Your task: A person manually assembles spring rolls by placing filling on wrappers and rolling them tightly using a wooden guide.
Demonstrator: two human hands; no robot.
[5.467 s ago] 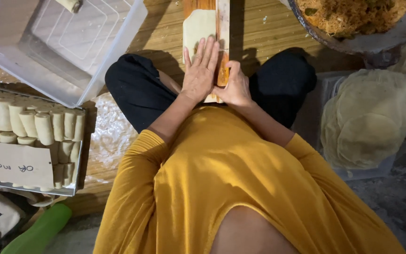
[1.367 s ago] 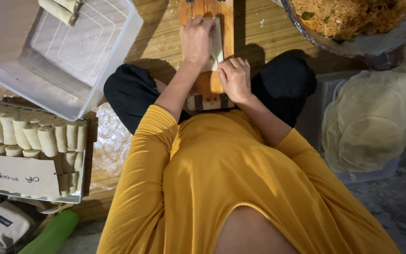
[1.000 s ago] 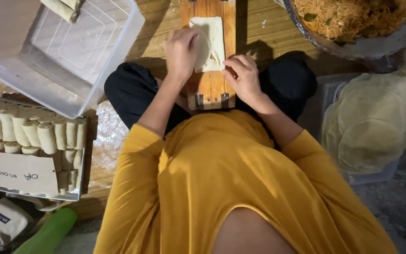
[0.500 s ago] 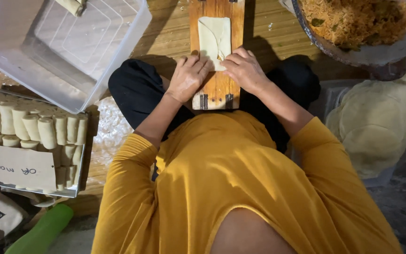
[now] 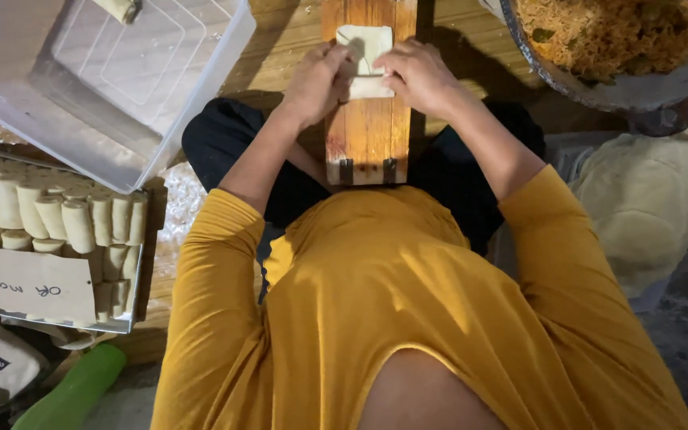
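- Wooden board (image 5: pixel 369 127): the landmark, laid lengthwise between the seated person's knees so both hands reach it squarely.
- Pale wrapper (image 5: pixel 366 57): on the board's far half, partly folded.
- Left hand (image 5: pixel 316 80): at the wrapper's left edge, grip pinched closed on the dough.
- Right hand (image 5: pixel 416 73): at the right edge, grip likewise closed on the wrapper, steadying the fold.
- Bowl of filling (image 5: pixel 611 44): right of the board.
- Stack of wrappers (image 5: pixel 646 207): right, nearer.
- Clear tub (image 5: pixel 105 76): left.
- Tray of finished rolls (image 5: pixel 57 231): left, nearer.
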